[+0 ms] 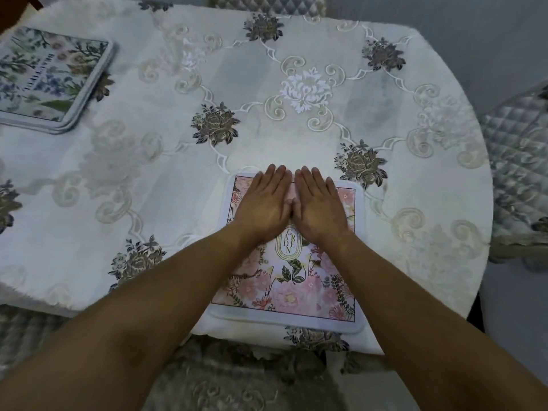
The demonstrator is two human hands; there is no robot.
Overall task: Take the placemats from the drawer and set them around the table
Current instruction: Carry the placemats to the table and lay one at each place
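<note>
2 hands (pixel 262 203) on 1 pink mat (pixel 296 292)

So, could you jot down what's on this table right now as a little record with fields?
Near mat: pink placemat, flat at the near table edge
Left hand: palm down on it
Right hand: palm down on it, beside the left
Far left: stack of blue-green placemats
Cover: embroidered tablecloth

Bare forearms lead to a bare left hand (pixel 263 206) and right hand (pixel 319 207) (nails too blurred to tell).
</note>
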